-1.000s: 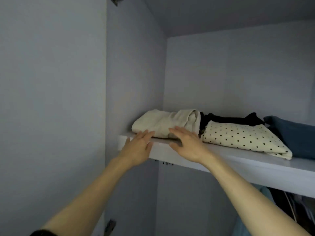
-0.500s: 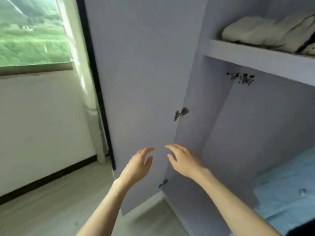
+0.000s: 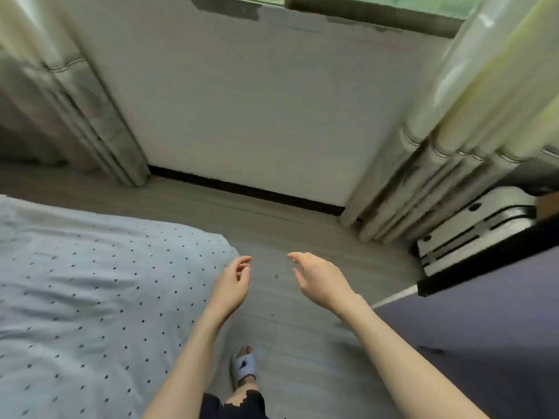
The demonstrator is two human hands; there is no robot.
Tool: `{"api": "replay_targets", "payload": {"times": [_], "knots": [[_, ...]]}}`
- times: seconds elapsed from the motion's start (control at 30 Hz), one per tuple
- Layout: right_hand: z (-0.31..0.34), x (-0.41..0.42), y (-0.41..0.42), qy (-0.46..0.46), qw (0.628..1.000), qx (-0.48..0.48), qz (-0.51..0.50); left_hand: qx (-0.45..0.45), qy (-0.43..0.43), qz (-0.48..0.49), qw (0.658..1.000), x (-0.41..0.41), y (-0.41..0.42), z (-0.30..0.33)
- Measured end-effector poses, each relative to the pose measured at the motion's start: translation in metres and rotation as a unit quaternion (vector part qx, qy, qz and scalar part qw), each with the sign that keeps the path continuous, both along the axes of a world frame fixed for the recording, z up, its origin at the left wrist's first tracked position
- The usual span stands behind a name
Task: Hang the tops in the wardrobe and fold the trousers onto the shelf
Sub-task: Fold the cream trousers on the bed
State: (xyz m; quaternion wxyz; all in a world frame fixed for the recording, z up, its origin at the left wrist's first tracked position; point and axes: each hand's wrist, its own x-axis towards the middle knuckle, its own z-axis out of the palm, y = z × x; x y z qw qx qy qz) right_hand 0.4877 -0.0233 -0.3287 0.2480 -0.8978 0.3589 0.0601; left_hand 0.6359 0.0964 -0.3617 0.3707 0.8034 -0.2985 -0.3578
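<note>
My left hand (image 3: 231, 284) and my right hand (image 3: 320, 279) hover side by side over the wooden floor, fingers loosely curved and holding nothing. The lilac wardrobe door (image 3: 484, 313) stands at the lower right, beside my right forearm. No tops or trousers show in this view; the shelf and the inside of the wardrobe are out of sight.
A bed with a pale blue dotted cover (image 3: 84, 297) fills the left. Curtains hang at far left (image 3: 81, 95) and right (image 3: 459, 140) of a white wall under a window. A white and black appliance (image 3: 472, 231) sits beyond the door. My slippered foot (image 3: 243, 367) is on the floor (image 3: 272, 225).
The view swung from the wardrobe shelf, down past the door, to the floor by the bed. Both hands left the folded cream garment on the shelf and came down with nothing in them.
</note>
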Motion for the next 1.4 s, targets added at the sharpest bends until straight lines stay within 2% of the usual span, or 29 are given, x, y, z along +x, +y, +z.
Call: {"api": "replay_targets", "payload": {"times": [0.23,0.43,0.53,0.67,0.8,0.93,1.17,1.3,1.4], "knots": [[-0.015,0.143,-0.048,-0.007,0.996,0.047,0.079,0.013,0.030,0.097,0.995,0.127,-0.040,-0.012],[-0.021,0.254,-0.138,-0.012,0.986,0.033,0.165,0.025,0.033,0.168,0.985,0.209,-0.094,-0.014],[-0.019,0.318,-0.177,-0.027,0.972,0.032,0.231,0.016,0.000,0.196,0.981,0.251,-0.130,-0.007],[-0.011,0.399,-0.231,-0.018,0.946,0.038,0.322,-0.001,-0.040,0.289,0.956,0.307,-0.181,0.001],[0.011,0.491,-0.272,-0.033,0.913,0.032,0.405,-0.007,-0.029,0.361,0.932,0.343,-0.214,0.011],[0.020,0.588,-0.265,-0.029,0.864,0.053,0.500,-0.002,-0.021,0.475,0.880,0.386,-0.203,0.018],[0.014,0.738,-0.180,-0.041,0.756,0.078,0.649,0.028,-0.066,0.613,0.787,0.490,-0.142,0.018],[0.016,0.833,-0.126,-0.054,0.724,0.078,0.683,0.032,-0.075,0.648,0.757,0.566,-0.104,0.014],[0.024,0.897,-0.081,-0.048,0.692,0.085,0.715,0.024,-0.083,0.696,0.713,0.621,-0.068,0.023]]}}
